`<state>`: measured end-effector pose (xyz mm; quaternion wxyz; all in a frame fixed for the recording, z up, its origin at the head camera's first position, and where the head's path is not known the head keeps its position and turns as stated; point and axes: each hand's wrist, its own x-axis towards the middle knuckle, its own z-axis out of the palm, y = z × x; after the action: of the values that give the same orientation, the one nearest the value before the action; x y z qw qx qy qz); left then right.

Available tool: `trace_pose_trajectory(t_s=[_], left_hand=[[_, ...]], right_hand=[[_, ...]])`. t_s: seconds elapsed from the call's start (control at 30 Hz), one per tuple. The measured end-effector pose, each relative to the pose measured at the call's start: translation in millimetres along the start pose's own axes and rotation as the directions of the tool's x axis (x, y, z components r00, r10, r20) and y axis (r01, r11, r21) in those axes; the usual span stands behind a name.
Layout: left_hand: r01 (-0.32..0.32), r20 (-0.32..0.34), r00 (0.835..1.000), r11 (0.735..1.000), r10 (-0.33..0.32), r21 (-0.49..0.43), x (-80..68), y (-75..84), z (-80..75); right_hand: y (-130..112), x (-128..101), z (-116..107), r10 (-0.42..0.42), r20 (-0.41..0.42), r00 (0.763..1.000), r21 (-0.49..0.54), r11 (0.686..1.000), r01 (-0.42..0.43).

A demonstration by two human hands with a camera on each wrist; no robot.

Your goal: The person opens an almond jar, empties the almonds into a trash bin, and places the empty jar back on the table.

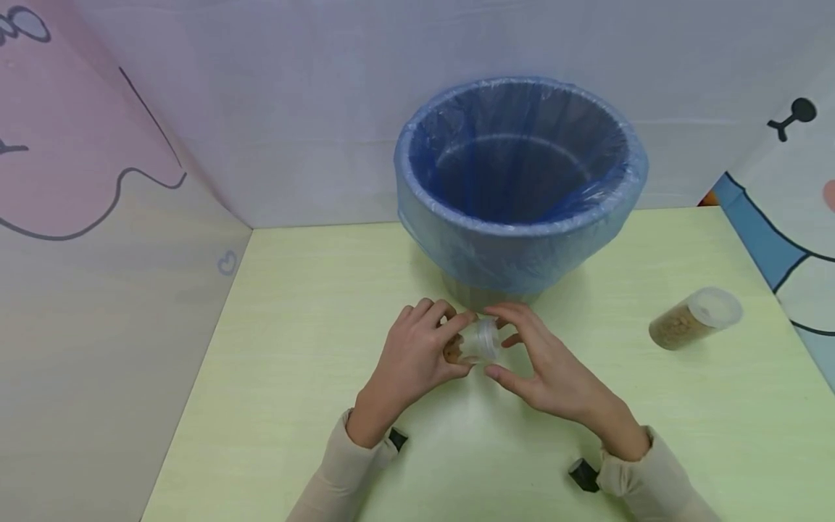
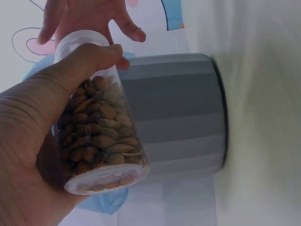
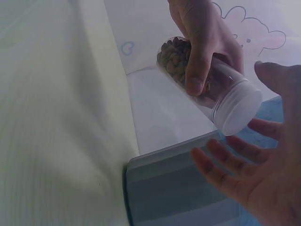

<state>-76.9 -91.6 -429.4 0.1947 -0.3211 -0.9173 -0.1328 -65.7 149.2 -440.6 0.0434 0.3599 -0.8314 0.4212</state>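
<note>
Both forearms, in pale sleeves, come in from the near edge and angle toward each other so the two hands meet at the middle. The left hand (image 1: 417,355) has its fingers and thumb curled in a closed grip, the thumb lying across the front. The right hand (image 1: 548,362) faces it with palm open and fingers (image 3: 221,169) spread and only lightly bent, fingertips near the left hand's.
</note>
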Motion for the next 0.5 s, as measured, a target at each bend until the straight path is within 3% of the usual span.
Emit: trace_pose_trajectory(t_s=[0.23, 0.5], left_hand=[[0.005, 0.017, 1.0, 1.0, -0.005, -0.006, -0.3, 0.4, 0.6], [0.003, 0.022, 1.0, 1.0, -0.002, -0.015, 0.4, -0.2, -0.8]], right_hand=[[-2.3, -2.4, 0.2, 0.134, -0.008, 0.991, -0.012, 0.991, -0.134], [-0.1, -1.8, -1.2, 0.063, -0.024, 0.998, 0.004, 0.998, -0.063]])
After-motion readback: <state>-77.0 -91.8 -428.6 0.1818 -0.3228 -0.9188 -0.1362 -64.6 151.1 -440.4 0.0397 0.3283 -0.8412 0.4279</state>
